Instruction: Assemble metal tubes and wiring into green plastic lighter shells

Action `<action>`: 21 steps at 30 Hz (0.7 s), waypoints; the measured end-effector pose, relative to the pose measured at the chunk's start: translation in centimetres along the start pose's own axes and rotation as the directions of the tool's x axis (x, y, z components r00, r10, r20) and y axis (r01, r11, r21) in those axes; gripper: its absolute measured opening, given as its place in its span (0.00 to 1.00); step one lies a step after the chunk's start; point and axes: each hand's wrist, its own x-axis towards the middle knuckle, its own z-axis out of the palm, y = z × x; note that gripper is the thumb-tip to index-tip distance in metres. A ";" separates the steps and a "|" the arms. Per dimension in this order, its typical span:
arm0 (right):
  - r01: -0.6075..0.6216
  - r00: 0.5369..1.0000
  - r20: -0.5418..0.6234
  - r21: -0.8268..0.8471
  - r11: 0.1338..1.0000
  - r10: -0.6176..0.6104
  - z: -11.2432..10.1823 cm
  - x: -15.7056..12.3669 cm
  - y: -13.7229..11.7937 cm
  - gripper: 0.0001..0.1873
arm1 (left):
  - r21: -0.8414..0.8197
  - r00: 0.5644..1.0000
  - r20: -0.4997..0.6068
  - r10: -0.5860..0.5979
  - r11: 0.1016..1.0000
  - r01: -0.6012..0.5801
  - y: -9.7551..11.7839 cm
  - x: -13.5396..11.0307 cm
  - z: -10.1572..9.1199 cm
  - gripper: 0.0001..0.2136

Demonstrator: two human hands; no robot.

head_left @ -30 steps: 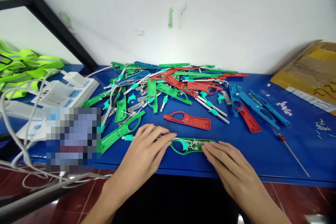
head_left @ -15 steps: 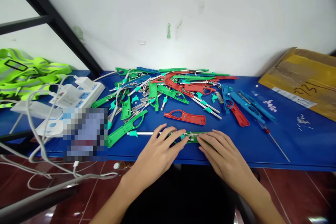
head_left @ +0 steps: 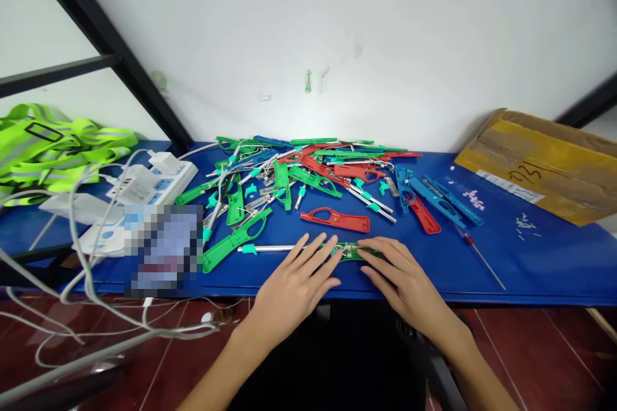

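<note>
Left hand (head_left: 292,282) has opened its thumb away since the earlier head view; it lies spread across the metal tube (head_left: 270,249) and green half-shell (head_left: 349,259), near the table's (head_left: 540,257) front edge. Right hand (head_left: 407,270) curls at the shell's other end; fingertips are partly hidden, so I cannot tell its grip. Seating the white wires (head_left: 340,247) seems in hand; next calls, probably, for light pressing.

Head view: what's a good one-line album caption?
Left hand and right hand at an open green plastic handle shell, red plastic shell beyond, on a blue table.
</note>
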 end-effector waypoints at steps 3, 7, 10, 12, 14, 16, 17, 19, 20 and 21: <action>0.001 1.000 -0.003 0.002 1.000 -0.001 -0.9 1.0 0.4 0.17 | 0.021 1.000 -0.004 0.008 1.000 -0.008 0.1 0.0 0.2 0.24; 0.030 1.000 0.007 -0.107 0.994 -0.030 -1.4 5.4 2.0 0.15 | 0.038 1.000 0.018 0.001 0.999 -0.001 0.1 -0.1 0.4 0.25; 0.024 0.992 0.124 -0.229 0.973 0.005 0.0 10.5 3.6 0.16 | 0.047 1.000 0.028 -0.009 0.999 0.007 0.0 0.0 0.3 0.26; 0.025 0.987 0.163 -0.253 0.967 0.017 1.5 13.4 4.6 0.14 | 0.055 1.000 0.022 -0.013 0.998 0.012 0.0 0.0 0.1 0.28; 0.012 0.982 0.182 -0.273 0.962 0.039 3.0 15.3 5.3 0.12 | 0.059 1.000 0.009 -0.020 0.998 0.020 0.0 0.0 0.0 0.29; -0.016 0.983 0.173 -0.283 0.959 0.067 4.0 16.0 5.7 0.10 | 0.049 0.999 -0.009 -0.036 0.998 0.036 0.0 0.0 -0.1 0.30; -0.032 0.984 0.160 -0.280 0.959 0.079 4.2 16.1 5.9 0.11 | 0.038 0.999 -0.016 -0.045 0.998 0.045 0.0 -0.1 -0.1 0.30; -0.062 0.988 0.122 -0.256 0.965 0.096 4.1 15.9 6.2 0.13 | 0.015 0.998 -0.028 -0.064 0.998 0.065 0.1 -0.1 -0.1 0.30; -0.074 0.990 0.097 -0.234 0.969 0.100 3.9 15.7 6.4 0.13 | 0.006 0.996 -0.033 -0.077 0.997 0.078 0.1 -0.2 -0.1 0.29; -0.085 0.992 0.071 -0.205 0.975 0.101 3.5 15.6 6.5 0.14 | -0.004 0.995 -0.038 -0.092 0.996 0.092 0.1 -0.2 -0.1 0.29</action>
